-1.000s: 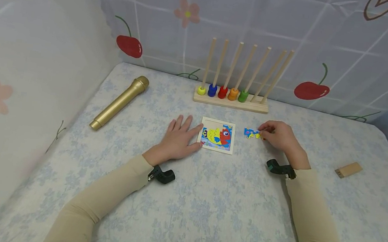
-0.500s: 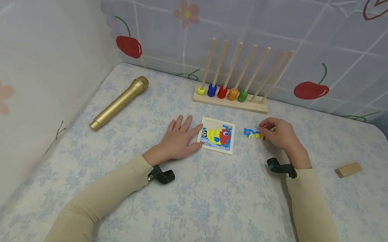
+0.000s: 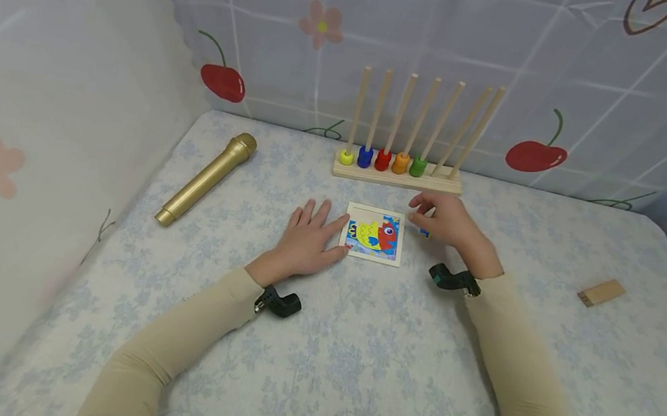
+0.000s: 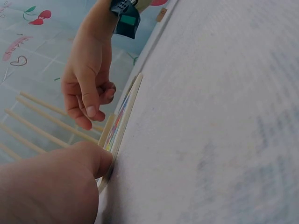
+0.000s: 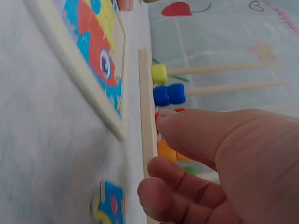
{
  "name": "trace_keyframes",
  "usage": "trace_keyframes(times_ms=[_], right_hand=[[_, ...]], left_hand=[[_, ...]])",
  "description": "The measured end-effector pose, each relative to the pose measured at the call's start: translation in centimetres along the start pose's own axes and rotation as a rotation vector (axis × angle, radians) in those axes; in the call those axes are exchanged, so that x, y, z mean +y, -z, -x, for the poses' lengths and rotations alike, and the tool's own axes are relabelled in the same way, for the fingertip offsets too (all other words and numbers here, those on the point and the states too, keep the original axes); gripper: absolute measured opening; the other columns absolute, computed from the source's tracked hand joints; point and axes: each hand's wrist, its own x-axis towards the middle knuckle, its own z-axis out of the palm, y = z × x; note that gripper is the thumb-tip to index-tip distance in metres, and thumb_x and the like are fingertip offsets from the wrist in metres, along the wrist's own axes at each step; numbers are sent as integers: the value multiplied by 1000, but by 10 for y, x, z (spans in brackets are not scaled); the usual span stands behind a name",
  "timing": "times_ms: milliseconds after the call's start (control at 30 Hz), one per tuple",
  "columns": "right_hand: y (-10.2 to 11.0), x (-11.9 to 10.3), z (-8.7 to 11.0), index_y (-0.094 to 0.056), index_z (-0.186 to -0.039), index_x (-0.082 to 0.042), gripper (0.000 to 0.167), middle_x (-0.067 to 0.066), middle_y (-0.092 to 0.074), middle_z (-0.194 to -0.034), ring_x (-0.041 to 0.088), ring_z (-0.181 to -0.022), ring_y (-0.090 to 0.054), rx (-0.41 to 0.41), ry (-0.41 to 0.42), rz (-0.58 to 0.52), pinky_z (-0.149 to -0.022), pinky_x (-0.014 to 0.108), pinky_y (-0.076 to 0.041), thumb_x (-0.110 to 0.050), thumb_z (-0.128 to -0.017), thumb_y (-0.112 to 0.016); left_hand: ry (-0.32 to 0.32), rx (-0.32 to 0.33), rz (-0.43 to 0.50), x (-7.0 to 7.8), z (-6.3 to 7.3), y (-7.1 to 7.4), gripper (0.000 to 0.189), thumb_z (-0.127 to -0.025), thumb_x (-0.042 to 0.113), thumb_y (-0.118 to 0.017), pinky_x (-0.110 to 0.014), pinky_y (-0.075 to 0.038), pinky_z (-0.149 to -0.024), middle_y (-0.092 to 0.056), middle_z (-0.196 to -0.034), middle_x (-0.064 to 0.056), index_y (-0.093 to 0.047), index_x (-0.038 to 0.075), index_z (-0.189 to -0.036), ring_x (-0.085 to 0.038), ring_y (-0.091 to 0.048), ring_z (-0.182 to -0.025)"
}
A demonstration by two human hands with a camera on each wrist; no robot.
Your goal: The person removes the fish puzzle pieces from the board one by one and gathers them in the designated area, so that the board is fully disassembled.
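Observation:
A small square jigsaw puzzle [image 3: 373, 234] with a fish picture lies in a pale wooden frame; bare wood shows along its far side. My left hand [image 3: 307, 240] rests on the table with spread fingers, thumb and index finger at the frame's left edge. Over the table just right of the frame, my right hand [image 3: 442, 219] hovers with fingers loosely bent, thumb and fingertips apart, no piece showing between them. Below it lies a loose blue-and-yellow puzzle piece [image 5: 112, 203], mostly covered by the hand in the head view.
Behind the puzzle stands a wooden peg rack [image 3: 397, 178] with tall rods and coloured beads. A gold microphone [image 3: 206, 179] lies at the left. Toward the right sits a small tan block [image 3: 602, 293]. A patterned cloth covers the table.
My right hand has moved left from the loose puzzle pieces toward the frame, its thumb and fingertips now farther apart. The left hand stays in place at the frame.

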Motion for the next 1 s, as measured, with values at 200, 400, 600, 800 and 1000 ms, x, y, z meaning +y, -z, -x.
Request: trace_keyframes(times_ms=[200, 400, 600, 800, 1000], right_hand=[[-7, -14, -9, -67, -120, 0, 27, 22, -68, -109, 28, -80, -61, -38, 9, -11, -66, 31, -52, -14, -96, -68], [-14, -18, -13, -66, -123, -1, 30, 20, -68, -113, 31, -95, -60, -84, -26, -15, -79, 37, -52, -15, -96, -68], [-17, -19, -13, -66, -123, -1, 32, 19, -68, -112, 30, -93, -59, -98, -29, -5, -80, 37, -51, -16, -96, -70], [-21, -23, -12, -66, -123, -1, 34, 19, -67, -113, 30, -93, -60, -103, -3, 0, -85, 41, -53, -15, -92, -73], [-25, -25, -13, -65, -124, -1, 37, 20, -66, -115, 32, -95, -59, -117, -9, 25, -90, 45, -53, -13, -91, -75]], left_hand=[[-3, 1, -1, 0, 0, -1, 69, -102, 50, -48, -63, -4, -126, -7, -172, -19, -29, 23, -163, -45, 5, -159], [-4, 4, 1, 0, 0, 0, 69, -102, 50, -48, -63, -4, -126, -7, -172, -19, -30, 23, -163, -46, 4, -159], [-1, 2, -7, 0, 0, 0, 69, -102, 50, -48, -63, -4, -126, -8, -172, -19, -30, 23, -163, -46, 3, -159], [3, -1, -11, 0, 0, 0, 69, -102, 51, -48, -63, -5, -126, -8, -172, -19, -30, 24, -163, -46, 3, -159], [3, -8, -11, -1, -2, 0, 68, -102, 51, -47, -62, -4, -126, -6, -173, -18, -28, 25, -163, -45, 4, -159]])
